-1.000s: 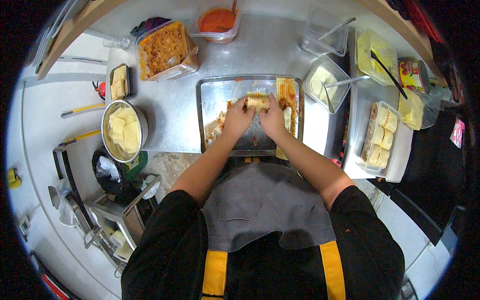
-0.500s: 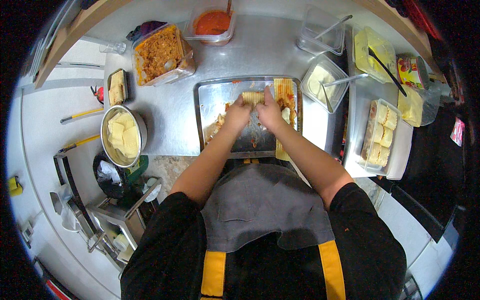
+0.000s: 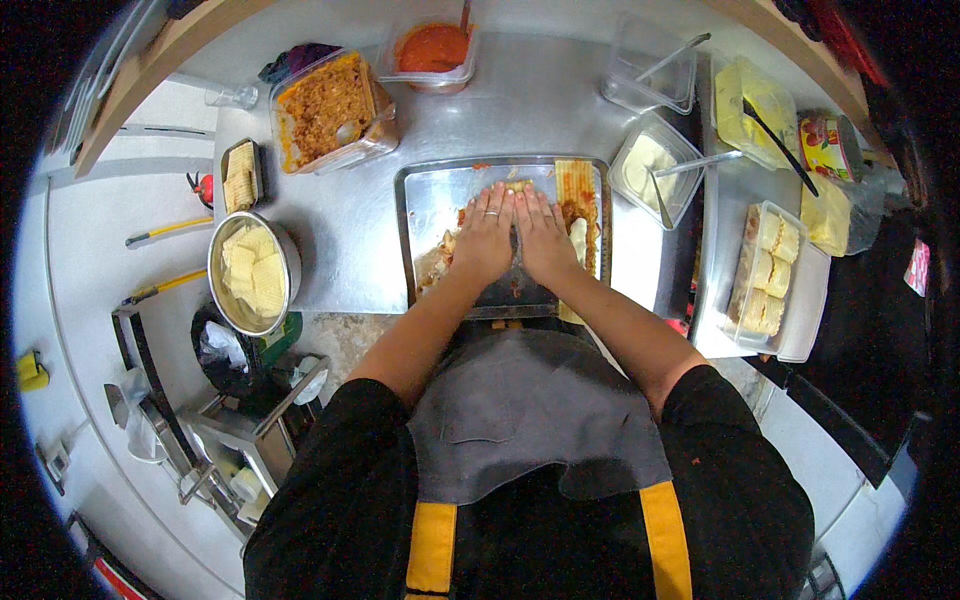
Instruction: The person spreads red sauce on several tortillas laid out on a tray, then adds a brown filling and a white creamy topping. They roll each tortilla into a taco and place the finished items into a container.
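Over a metal tray [image 3: 405, 205] both my hands lie flat, side by side, fingers outstretched toward its far edge. My left hand [image 3: 486, 235] and my right hand [image 3: 543, 235] press on a rolled lasagna sheet, mostly covered by them; its pale ridged pasta [image 3: 518, 186] shows just past the fingertips. Right of my right hand lies a long flat lasagna sheet [image 3: 574, 178] with red sauce, meat filling and white cream on it, running past the tray's near edge. Filling scraps [image 3: 437, 262] smear the tray's left side.
Meat filling [image 3: 325, 105] and red sauce [image 3: 432, 48] stand in plastic tubs at the back. At left is a steel bowl [image 3: 290, 250] of pasta sheets. Right are a cream tub [image 3: 650, 165] with spoons and a container of pasta rolls [image 3: 768, 275].
My hands have gone from gripping the pasta roll with curled fingers to lying flat over it, fingers extended. The whole view has shifted slightly.
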Demonstrator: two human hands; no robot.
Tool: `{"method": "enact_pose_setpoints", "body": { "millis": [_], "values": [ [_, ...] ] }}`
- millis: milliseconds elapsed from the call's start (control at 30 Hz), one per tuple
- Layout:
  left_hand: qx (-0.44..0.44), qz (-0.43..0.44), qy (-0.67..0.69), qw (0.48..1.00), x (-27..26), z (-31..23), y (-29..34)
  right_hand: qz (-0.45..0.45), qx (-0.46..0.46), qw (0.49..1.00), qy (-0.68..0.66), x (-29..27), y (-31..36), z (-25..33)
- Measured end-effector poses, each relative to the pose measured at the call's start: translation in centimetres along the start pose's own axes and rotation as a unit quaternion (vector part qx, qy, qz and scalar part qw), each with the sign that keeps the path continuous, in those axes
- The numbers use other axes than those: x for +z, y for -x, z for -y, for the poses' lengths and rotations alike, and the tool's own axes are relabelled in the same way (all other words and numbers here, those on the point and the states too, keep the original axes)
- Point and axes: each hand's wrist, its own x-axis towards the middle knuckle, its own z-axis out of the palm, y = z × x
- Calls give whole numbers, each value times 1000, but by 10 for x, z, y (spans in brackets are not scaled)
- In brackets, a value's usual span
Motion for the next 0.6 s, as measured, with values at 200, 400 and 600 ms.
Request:
{"method": "enact_pose_setpoints", "body": {
  "millis": [200,400,600],
  "values": [
    [-49,-32,194,979,-22,17,-40,6,251,924,-287,-22,19,13],
    [-63,173,175,967,-23,42,-72,-26,442,710,-547,13,-4,4],
    [-149,207,331,908,-10,60,-53,-79,400,581,-704,46,-31,4]
  ]
}}
